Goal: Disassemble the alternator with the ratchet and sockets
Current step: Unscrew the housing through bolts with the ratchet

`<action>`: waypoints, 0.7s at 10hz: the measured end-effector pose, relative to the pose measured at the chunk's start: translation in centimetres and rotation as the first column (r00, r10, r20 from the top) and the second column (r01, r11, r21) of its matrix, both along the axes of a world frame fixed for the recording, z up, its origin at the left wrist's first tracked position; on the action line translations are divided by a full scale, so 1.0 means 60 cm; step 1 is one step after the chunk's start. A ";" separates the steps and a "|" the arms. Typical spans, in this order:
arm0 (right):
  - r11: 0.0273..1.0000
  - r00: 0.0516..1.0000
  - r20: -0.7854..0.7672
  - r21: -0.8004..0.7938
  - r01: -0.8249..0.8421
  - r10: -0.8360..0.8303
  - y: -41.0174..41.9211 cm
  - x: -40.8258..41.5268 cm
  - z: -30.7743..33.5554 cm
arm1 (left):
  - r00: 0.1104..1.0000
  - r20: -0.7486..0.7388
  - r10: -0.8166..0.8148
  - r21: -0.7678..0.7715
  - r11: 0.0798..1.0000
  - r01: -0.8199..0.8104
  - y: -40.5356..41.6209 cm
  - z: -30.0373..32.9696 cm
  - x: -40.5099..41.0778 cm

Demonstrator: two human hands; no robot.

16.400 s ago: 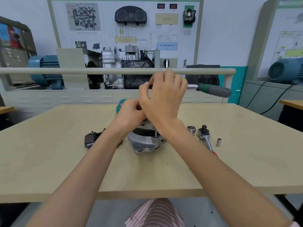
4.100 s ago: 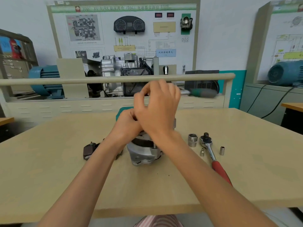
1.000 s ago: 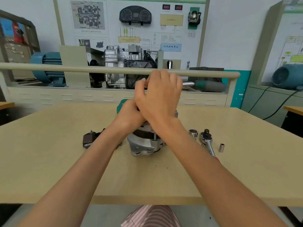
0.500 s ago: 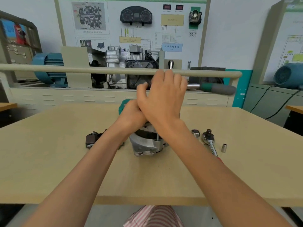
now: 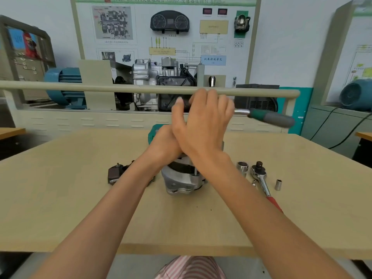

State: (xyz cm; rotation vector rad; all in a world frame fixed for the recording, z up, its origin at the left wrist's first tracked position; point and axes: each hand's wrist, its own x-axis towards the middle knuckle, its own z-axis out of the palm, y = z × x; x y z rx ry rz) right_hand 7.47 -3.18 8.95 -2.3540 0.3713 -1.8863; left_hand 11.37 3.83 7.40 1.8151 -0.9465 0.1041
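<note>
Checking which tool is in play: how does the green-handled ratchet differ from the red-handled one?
The green-handled ratchet is raised above the alternator, its head end under the right hand; the red-handled ratchet lies untouched on the table. The green one's handle points right, roughly level; the red one's points toward the person. The red one's drive head shows; the green one's is hidden. Both have shiny metal shanks.

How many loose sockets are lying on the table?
3: a large socket left of the red-handled ratchet's head, a tiny one beside its shaft, a small one on its right. Arms may hide others.
</note>
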 end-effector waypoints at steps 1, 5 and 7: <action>0.707 0.770 0.086 0.341 -0.619 0.633 -0.013 0.002 0.043 | 0.992 -0.078 -0.095 -0.047 0.995 0.092 0.009 -0.001 -0.002; 0.997 0.996 0.072 -0.059 -0.040 0.044 -0.003 0.010 -0.001 | 0.999 0.039 -0.007 0.000 1.000 0.007 0.004 -0.001 0.006; -0.321 0.139 0.665 0.519 -0.792 0.733 -0.029 0.001 0.069 | 0.981 -0.133 -0.145 -0.074 0.988 0.136 0.007 -0.004 -0.002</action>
